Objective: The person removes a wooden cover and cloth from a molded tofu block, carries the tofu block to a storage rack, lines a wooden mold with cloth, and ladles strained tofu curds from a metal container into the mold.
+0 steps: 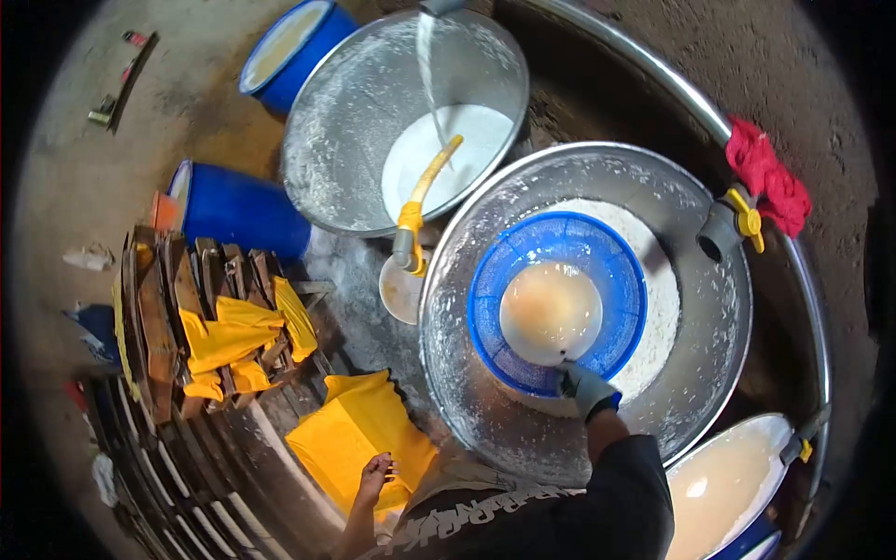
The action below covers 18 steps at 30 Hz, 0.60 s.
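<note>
Blue mesh basket point(627, 313) sits inside the nearer metal vat point(714, 308), ringed by white liquid point(665, 322); inside it, a pale round bowl point(532, 343) of beige liquid. Nearest: left hand point(376, 476), bare, fingers loosely curled and released, over a yellow cloth point(345, 429). Right hand point(585, 387), gloved, reaches across the vat; fingers bent at the basket's near rim, by the bowl's edge. Cannot tell whether it grasps bowl or rim. To the right, a rounded container point(782, 431) of beige liquid. To the left, wooden slats point(215, 467); beyond them, wooden pieces point(161, 317) with yellow cloth strips point(238, 341) draped over. Beside the vat, a grey pipe point(403, 249) with a curved yellow hose point(434, 173) pointing over the second metal vat point(336, 140). Right side: valve point(747, 219) with yellow handle, red cloth point(770, 177) on a metal rail point(672, 79). Far: two blue barrels point(247, 215); a white stream point(426, 56) falls into the second vat.
</note>
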{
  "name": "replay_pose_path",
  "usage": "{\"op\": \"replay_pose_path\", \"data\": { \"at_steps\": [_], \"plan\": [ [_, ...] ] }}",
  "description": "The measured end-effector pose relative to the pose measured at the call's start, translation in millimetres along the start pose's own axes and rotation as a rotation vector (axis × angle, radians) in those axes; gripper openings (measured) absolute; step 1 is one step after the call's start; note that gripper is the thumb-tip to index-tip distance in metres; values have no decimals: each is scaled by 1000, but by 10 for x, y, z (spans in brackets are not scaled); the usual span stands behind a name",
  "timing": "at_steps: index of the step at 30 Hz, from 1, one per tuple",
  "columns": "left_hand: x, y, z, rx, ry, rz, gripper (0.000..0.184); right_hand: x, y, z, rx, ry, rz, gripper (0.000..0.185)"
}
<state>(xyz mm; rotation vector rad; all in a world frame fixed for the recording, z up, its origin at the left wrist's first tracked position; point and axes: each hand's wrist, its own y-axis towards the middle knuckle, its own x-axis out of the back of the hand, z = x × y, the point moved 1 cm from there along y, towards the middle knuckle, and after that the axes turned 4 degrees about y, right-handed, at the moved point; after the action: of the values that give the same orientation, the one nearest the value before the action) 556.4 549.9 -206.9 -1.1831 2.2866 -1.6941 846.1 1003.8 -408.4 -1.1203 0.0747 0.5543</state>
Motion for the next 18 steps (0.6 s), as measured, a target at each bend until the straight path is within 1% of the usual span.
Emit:
{"op": "replay_pose_path", "data": {
  "at_steps": [1,2,3,4,6,7,8,9,10,12,13,14,15,16,17,18],
  "plan": [
    [30,53,103,-21,-38,7,40,-121,-127,-41,17,-29,6,11],
    [64,91,213,-41,-78,13,38,-304,-327,-28,-23,89,9,10],
    [90,114,296,-59,-87,13,42,-513,-559,5,-63,204,14,9],
    [120,154,408,-73,-128,12,42,-737,-811,41,-104,315,21,8],
    [178,257,680,-33,-155,4,43,-1140,-1297,55,-194,529,34,8],
    [205,296,802,-22,-174,12,41,-1302,-1537,32,-207,556,46,7],
    [354,517,1186,15,-662,340,41,-1521,-1801,-2,-216,531,59,8],
    [314,687,1488,7,-521,230,39,-1610,-1895,-55,-327,572,4,9],
    [279,744,1646,8,-382,118,37,-1610,-1921,-144,-325,516,1,9],
    [345,926,2143,-120,-515,206,37,-1617,-1941,-307,-474,461,22,18],
    [340,931,2341,-60,-577,127,38,-1710,-2034,-333,-516,475,-24,17],
    [374,965,2440,-3,-628,54,39,-1874,-2173,-324,-520,428,-32,17],
    [460,819,2395,94,-597,27,43,-2026,-2328,-319,-454,339,-107,16],
    [493,766,2493,97,-620,37,43,-2122,-2438,-338,-382,262,-182,15],
    [533,778,2657,115,-646,-3,44,-2157,-2480,-360,-381,260,-96,12],
    [552,800,2794,133,-667,-39,45,-2197,-2483,-411,-292,164,-157,13]
  ]
}}
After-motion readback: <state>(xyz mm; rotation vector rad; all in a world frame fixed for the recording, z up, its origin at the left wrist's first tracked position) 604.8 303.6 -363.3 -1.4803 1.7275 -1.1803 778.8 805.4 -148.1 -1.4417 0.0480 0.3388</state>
